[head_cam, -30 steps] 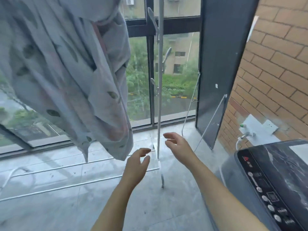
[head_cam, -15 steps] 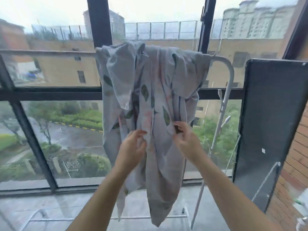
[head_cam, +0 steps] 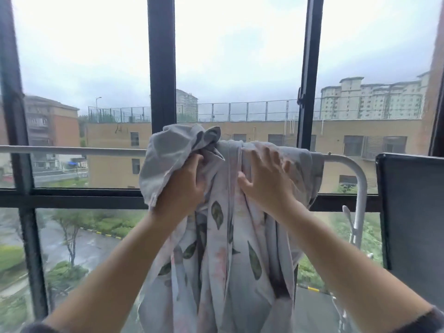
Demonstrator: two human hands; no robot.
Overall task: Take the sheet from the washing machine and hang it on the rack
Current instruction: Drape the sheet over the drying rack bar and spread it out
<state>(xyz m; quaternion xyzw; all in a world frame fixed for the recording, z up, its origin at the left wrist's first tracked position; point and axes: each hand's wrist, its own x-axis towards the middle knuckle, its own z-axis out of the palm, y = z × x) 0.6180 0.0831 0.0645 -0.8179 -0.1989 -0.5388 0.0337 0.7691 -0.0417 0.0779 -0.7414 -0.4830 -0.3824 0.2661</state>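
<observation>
we find the sheet (head_cam: 230, 248) draped over the top bar of the rack (head_cam: 72, 150). it sits in the middle of the frame and hangs in a narrow, crumpled column toward the lower edge. our left hand (head_cam: 182, 188) is curled round a bunched fold at the upper left of that bundle, held just above the bar. our right hand (head_cam: 266, 181) lies with fingers spread and flat, pressing the cloth against the bar on the bundle's right side. it pinches nothing.

the coming move turns on the bar's long axis, which runs left to right across the frame. to the right the bar soon bends down into its upright, so there is little room there. to the left a long bare stretch reaches the frame's edge. the left hand is nearer that stretch and holds the loose fold. we judge the step in hand to be spreading the sheet leftward along the bar while the right hand pins it. we cannot tell how much cloth hangs behind the bar. if it is uneven, a hard pull might drag the sheet off.
</observation>
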